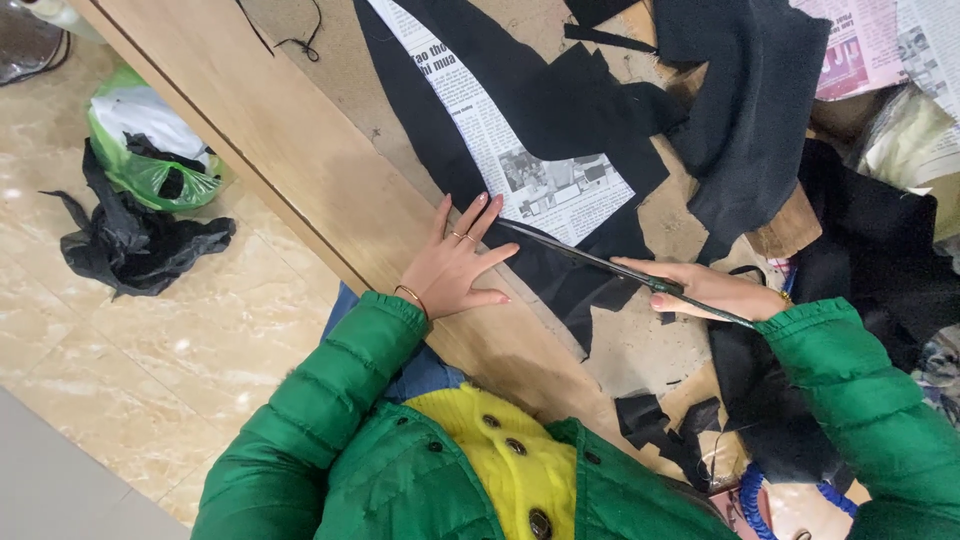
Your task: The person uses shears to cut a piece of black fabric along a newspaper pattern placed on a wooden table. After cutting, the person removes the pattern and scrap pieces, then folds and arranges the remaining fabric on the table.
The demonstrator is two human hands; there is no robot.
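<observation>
- Wooden table [330, 190] carries everything, scraps all round.
- Black fabric [560, 110] lies spread across it, newspaper pattern [530, 165] on top.
- Left hand [455, 270] presses flat, fingers splayed, beside the cloth edge.
- Right hand [705, 290] is clamped round long scissors [600, 265], blades at the fabric.

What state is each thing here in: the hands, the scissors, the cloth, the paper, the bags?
Left hand: flat, fingers spread, on table edge.
Right hand: gripping scissors.
Scissors: blades over cloth.
Black cloth: spread flat, partly cut.
Newspaper pattern: lying on cloth.
Green bag: on floor, open.
Black bag: crumpled on floor.
</observation>
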